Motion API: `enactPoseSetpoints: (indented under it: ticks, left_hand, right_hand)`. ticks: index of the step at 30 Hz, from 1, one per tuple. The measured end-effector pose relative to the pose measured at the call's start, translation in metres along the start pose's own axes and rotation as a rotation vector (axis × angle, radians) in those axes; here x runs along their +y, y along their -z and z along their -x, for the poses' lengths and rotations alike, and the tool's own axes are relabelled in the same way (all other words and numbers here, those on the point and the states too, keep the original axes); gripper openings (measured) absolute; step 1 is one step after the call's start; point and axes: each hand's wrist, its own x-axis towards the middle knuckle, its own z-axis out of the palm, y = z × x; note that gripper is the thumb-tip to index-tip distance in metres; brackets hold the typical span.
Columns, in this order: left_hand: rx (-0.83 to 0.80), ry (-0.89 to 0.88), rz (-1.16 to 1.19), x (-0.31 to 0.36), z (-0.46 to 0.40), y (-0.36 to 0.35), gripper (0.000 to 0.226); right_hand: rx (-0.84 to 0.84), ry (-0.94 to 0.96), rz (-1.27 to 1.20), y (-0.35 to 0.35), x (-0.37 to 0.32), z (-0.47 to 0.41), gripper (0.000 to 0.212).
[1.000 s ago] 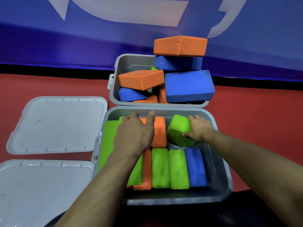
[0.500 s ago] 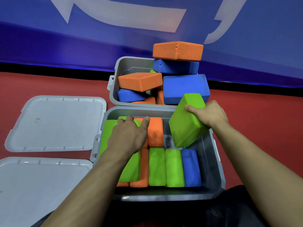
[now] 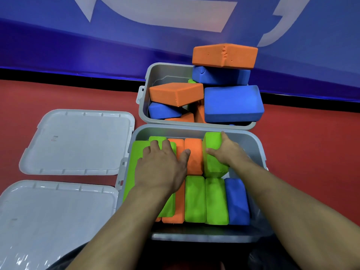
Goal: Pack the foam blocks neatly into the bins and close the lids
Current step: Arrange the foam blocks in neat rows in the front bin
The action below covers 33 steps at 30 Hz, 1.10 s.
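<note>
Your right hand grips a green foam block — thumb on its near face, fingers over the far top edge — and holds it upright on its narrow side in the near bin, just beside an orange block in the far row. Your left hand lies flat with its fingers spread, pressing down on the blocks at the left of that bin; the thumb touches the orange block and the fingers rest on another green block. Along the near row stand two green blocks side by side and a blue block at the right end, all on edge and tightly together. Behind, touching the near bin's far wall, the far bin holds a loose heap — a large blue block, an orange one tilted across the left, and a chipped orange block stacked highest above the rim. Both lids lie off the bins, flat on the red surface to your left, one nearer you than the other.
</note>
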Motion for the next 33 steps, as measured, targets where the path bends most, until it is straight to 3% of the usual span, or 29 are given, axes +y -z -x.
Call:
enactPoseSetpoints:
  ticks: [5,11,19,22,25,27,31,33]
  left_hand:
    - [-0.009,0.023,0.018,-0.003,-0.004,0.004,0.072]
    - [-0.024,0.046,0.05,-0.013,-0.006,0.004,0.071]
    - [-0.039,0.096,0.162,-0.042,-0.002,0.004,0.075]
    - [-0.111,0.175,0.303,-0.062,-0.007,-0.001,0.08]
    - [-0.178,0.281,0.511,-0.081,-0.016,-0.009,0.084]
    - [-0.178,0.357,0.63,-0.093,-0.023,-0.015,0.083]
    - [-0.203,0.532,0.735,-0.111,-0.022,-0.027,0.084]
    - [-0.281,0.555,0.814,-0.114,-0.017,-0.034,0.081]
  right_hand:
    - [-0.13,-0.015,-0.085,-0.015,0.009,-0.022,0.115]
    - [-0.085,-0.058,-0.106,-0.06,0.02,-0.026,0.102]
    - [-0.073,-0.09,-0.158,-0.069,0.02,-0.022,0.095]
    - [0.037,-0.083,0.019,-0.065,0.006,-0.009,0.083]
    - [0.187,0.092,0.001,-0.053,-0.028,0.011,0.059]
    - [0.086,0.187,-0.149,-0.051,-0.055,0.028,0.046]
    - [-0.439,0.074,-0.338,-0.062,-0.084,0.079,0.057]
    - [-0.558,0.049,-0.358,-0.065,-0.086,0.099,0.063]
